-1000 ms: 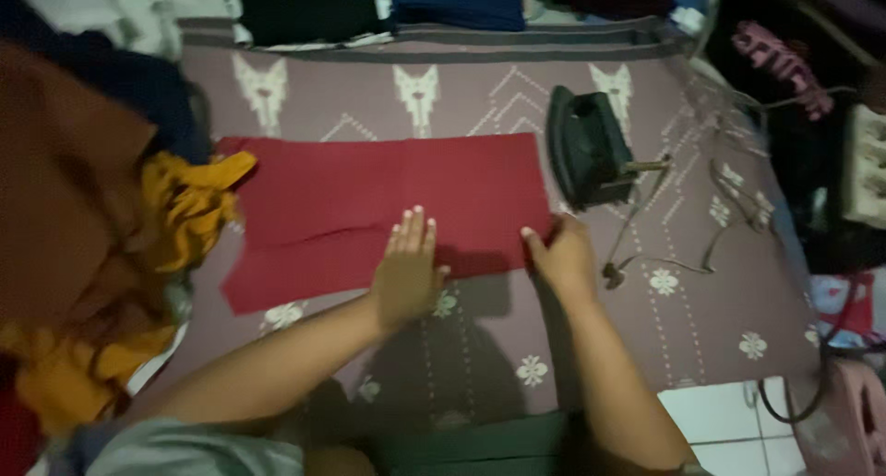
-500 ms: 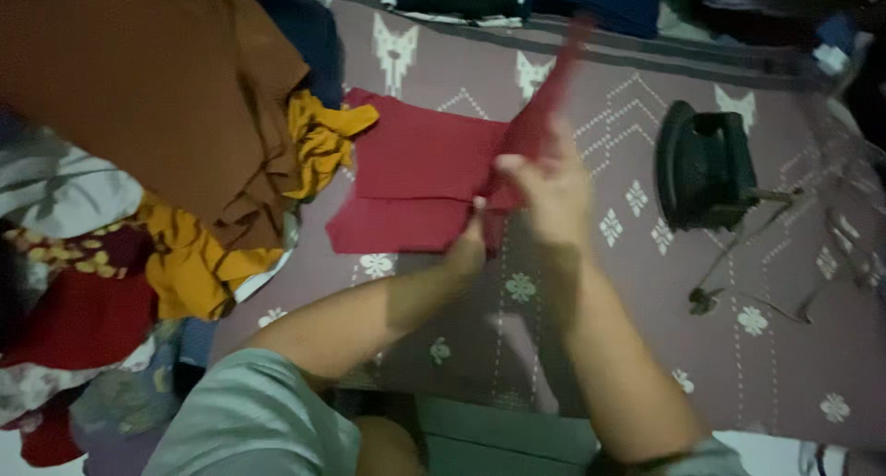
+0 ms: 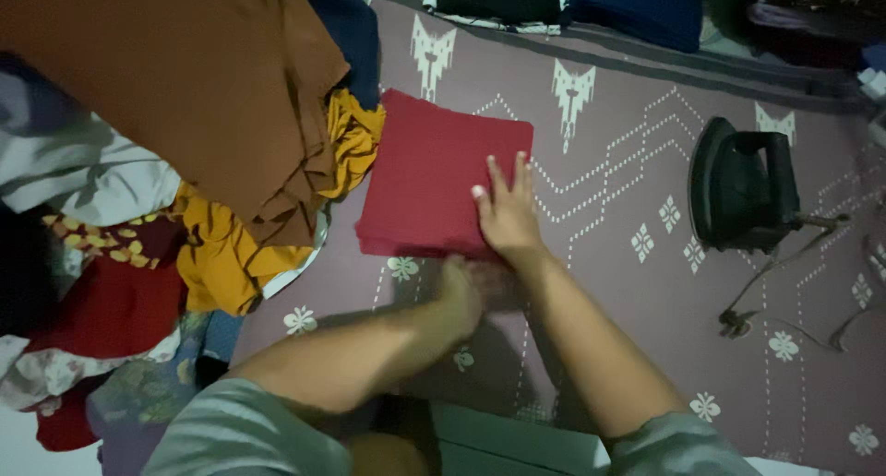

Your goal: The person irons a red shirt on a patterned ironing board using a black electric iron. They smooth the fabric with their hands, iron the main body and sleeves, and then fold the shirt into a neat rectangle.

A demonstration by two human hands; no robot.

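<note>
A dark red cloth point(image 3: 426, 172) lies folded into a small rectangle on the patterned mauve mat point(image 3: 609, 162). My right hand point(image 3: 506, 210) rests flat on the cloth's near right corner, fingers together and stretched out. My left hand point(image 3: 463, 290) is blurred at the cloth's near edge, just below the right hand; whether it grips the edge I cannot tell.
A black iron point(image 3: 743, 192) stands upright on the mat to the right, its cord point(image 3: 784, 282) trailing toward me. A heap of brown, mustard, white and red clothes point(image 3: 175, 144) crowds the left. Folded dark garments point(image 3: 563, 1) lie along the far edge.
The red cloth was spread long, then its right half was lifted and folded over to the left. Now it lies as a compact rectangle and my right hand presses on it.
</note>
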